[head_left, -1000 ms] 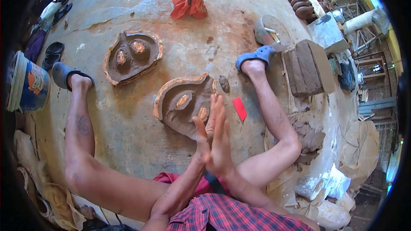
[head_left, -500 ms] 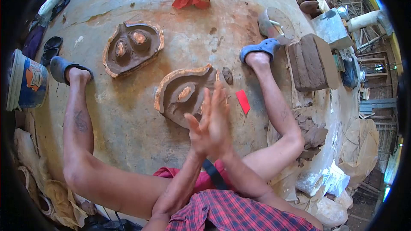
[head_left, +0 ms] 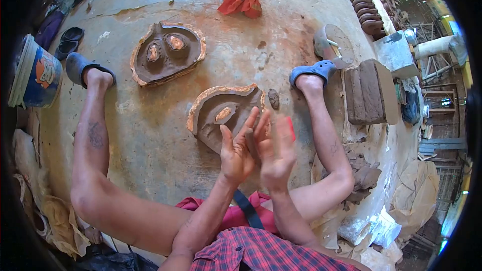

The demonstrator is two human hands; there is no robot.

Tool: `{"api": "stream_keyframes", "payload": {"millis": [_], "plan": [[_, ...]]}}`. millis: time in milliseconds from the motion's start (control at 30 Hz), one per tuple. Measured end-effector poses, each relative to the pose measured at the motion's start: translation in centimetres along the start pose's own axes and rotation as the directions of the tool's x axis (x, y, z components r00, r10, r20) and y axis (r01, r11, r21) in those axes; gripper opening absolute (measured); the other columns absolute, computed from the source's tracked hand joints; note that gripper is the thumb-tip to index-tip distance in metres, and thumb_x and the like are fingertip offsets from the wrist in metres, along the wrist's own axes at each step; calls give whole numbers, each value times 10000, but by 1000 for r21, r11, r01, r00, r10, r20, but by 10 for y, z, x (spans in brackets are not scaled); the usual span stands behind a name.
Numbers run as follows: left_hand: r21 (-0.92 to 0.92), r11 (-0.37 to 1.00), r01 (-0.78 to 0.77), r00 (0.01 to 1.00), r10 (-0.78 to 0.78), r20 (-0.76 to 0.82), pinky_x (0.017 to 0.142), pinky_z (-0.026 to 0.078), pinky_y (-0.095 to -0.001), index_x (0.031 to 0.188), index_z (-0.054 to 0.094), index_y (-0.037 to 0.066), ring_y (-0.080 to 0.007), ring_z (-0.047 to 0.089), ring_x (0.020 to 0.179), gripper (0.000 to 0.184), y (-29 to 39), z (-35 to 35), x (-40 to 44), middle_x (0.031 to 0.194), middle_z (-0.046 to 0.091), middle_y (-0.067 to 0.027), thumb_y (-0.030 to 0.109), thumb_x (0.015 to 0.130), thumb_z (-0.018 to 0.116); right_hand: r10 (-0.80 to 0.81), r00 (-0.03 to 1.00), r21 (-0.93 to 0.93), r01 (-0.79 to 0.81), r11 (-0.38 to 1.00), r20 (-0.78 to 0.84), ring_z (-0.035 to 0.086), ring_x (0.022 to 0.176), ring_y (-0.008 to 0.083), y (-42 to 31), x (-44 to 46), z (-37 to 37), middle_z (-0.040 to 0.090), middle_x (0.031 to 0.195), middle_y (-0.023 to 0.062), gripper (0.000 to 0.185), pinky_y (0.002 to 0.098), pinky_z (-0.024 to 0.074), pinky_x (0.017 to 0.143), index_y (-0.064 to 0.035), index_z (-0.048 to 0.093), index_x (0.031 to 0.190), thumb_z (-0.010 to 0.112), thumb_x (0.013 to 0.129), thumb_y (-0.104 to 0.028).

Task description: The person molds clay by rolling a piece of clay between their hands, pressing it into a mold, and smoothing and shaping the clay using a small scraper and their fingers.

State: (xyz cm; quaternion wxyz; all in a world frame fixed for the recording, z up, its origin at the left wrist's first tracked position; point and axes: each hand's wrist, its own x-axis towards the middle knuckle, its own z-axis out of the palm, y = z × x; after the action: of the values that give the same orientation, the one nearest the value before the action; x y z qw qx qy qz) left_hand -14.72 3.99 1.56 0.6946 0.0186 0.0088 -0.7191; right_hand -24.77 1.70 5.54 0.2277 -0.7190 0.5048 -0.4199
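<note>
My left hand [head_left: 236, 158] is raised palm inward, its fingers stretched and the thumb apart. A short dark clay roll [head_left: 252, 143] lies against its fingers, between it and my right hand [head_left: 277, 158], which is blurred by motion. Beyond the hands, a mold [head_left: 224, 90] with a rough orange rim and a dark clay lining sits on the floor, partly hidden by my fingers. A small lump of clay [head_left: 273, 99] lies by the mold's right edge. The red flat piece [head_left: 290, 126] shows only in part behind my right hand.
Another clay-lined mold [head_left: 136, 62] lies farther left. A clay block [head_left: 369, 93] stands at right, with loose clay scraps [head_left: 365, 173] nearer. A red cloth bundle [head_left: 240, 1] lies at the back; a bucket [head_left: 37, 73] stands left. My legs frame the floor space.
My palms were close together and now stand apart, with the clay roll showing between them. My right hand has shifted right, partly covering the red piece. The view has shifted slightly.
</note>
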Motion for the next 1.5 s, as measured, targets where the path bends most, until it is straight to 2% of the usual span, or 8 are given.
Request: {"api": "stream_keyframes", "payload": {"millis": [67,133,233,567,833,900,1133,1500], "plan": [[516,844,-149,979,198,-42,1219,301,-341,1643,251,97,-192,413,1466,988,-5,9,10,1669,335,-102,819,969,243,-58,979,46,50,998,194,549,1362,380,1,-21,7,560,1465,238,473,443,452,1103,42,593,1391,683,998,-205],[538,828,-155,984,176,14,1174,365,-314,1633,255,51,-155,467,1415,952,10,13,21,1654,370,-64,764,1005,300,-69,997,81,66,995,46,676,1170,298,6,-13,14,667,1320,184,301,395,538,971,13,685,1254,696,978,-105],[922,361,-137,897,440,-39,1183,361,-336,1597,343,25,-208,455,1437,673,68,8,34,1623,407,-140,431,1077,475,126,991,253,-132,958,41,707,860,167,18,12,-1,754,1037,107,184,315,563,799,-3,700,1159,634,1020,-103],[951,-138,276,836,523,-167,1151,396,-362,1491,488,-43,-311,532,1386,571,143,-109,18,1503,541,-217,344,1073,524,467,876,-255,-427,868,119,719,1016,386,114,-10,15,724,1052,261,261,456,534,870,24,666,1178,595,985,-136],[823,2,568,499,795,-347,1091,440,-413,1465,562,37,-350,585,1279,561,100,-105,-38,1363,606,-219,413,1048,555,306,835,-59,-315,947,458,729,917,251,158,82,38,742,1036,167,281,373,562,829,27,660,1228,608,978,-92],[894,-82,441,613,755,-233,1072,456,-385,1425,608,38,-287,620,1246,500,118,-120,-37,1328,661,-197,379,1065,545,-246,838,-86,327,941,487,703,924,290,151,96,46,688,1075,164,346,383,562,818,-24,660,1295,614,955,-71],[968,205,148,742,623,-246,1022,474,-295,1357,653,-6,-146,619,1171,383,129,-160,-16,1296,702,-99,241,1101,513,-37,587,-192,323,927,809,671,957,292,113,84,52,624,1017,108,474,393,554,831,-252,734,1279,631,880,-19],[953,273,134,722,632,-283,993,500,-316,1316,671,-22,-169,649,1117,362,127,-177,-18,1225,728,-121,217,1094,514,-31,595,-316,468,825,803,605,1128,279,108,69,66,599,1138,75,451,406,531,924,-246,743,1279,596,896,-59]]}}
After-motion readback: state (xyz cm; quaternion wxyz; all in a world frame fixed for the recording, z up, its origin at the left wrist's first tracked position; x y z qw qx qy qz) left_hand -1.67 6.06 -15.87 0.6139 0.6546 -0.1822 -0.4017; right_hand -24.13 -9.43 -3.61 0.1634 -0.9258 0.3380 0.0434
